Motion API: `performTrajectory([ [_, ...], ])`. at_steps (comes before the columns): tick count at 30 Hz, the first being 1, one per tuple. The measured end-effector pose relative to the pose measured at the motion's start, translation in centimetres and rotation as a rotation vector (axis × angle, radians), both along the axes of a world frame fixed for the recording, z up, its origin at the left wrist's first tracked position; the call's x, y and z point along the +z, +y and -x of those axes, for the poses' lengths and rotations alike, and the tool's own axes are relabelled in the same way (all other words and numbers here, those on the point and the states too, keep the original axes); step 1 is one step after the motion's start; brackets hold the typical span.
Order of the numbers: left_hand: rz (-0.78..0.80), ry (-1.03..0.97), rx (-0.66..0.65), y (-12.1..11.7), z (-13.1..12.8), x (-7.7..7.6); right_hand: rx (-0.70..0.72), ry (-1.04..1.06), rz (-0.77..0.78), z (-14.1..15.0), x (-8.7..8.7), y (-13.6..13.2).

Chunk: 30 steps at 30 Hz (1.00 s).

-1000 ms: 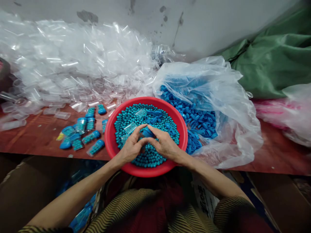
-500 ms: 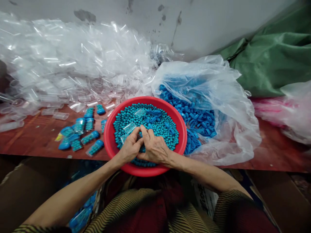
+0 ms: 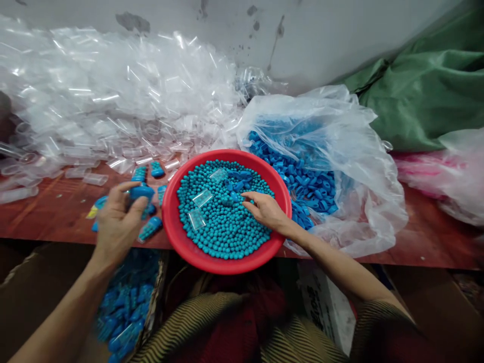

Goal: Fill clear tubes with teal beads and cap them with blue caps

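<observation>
A red bowl [image 3: 177, 237] full of teal beads [image 3: 223, 222] sits at the table's front edge, with a few clear tubes and blue caps [image 3: 240, 177] lying on the beads. My left hand [image 3: 115, 227] is left of the bowl, over the finished capped tubes [image 3: 149, 229], its fingers closed round a filled tube with a blue cap [image 3: 141, 192]. My right hand [image 3: 264, 210] rests on the beads at the bowl's right side, fingers loosely curled and reaching toward the caps; nothing shows in them.
A heap of empty clear tubes [image 3: 113, 101] fills the back left. A clear bag of blue caps [image 3: 313, 181] lies right of the bowl, with a green sack [image 3: 427, 91] and a pink-filled bag [image 3: 442, 171] beyond. A box of filled tubes [image 3: 126, 307] stands below the table's edge.
Both hands were together over the bowl's middle. My left hand has swung out left with a capped tube, and my right hand has moved to the bowl's right side.
</observation>
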<state>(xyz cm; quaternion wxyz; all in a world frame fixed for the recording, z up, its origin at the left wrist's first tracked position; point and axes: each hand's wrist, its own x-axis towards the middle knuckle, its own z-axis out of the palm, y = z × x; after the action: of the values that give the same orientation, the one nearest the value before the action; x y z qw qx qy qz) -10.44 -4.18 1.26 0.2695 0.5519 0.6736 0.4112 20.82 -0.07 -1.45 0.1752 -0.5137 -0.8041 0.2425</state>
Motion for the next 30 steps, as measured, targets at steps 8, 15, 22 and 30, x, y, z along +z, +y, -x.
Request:
performTrajectory([
  [8, -0.213, 0.339, 0.060, 0.6, -1.7, -0.4, 0.218, -0.447, -0.088, 3.5, 0.9, 1.9],
  [15, -0.165, 0.216, -0.332, 1.3, -8.3, -1.9, 0.322, -0.600, -0.115, 5.2, 0.2, 2.3],
  [22, 0.135, 0.052, -0.622, 2.5, -10.1, -3.6, 0.209, 0.116, 0.000, 3.7, 0.0, -0.1],
  [30, 0.489, -0.323, -0.580, 2.7, -10.6, -3.7, 0.131, -0.276, 0.020, 0.0, 2.4, 0.5],
])
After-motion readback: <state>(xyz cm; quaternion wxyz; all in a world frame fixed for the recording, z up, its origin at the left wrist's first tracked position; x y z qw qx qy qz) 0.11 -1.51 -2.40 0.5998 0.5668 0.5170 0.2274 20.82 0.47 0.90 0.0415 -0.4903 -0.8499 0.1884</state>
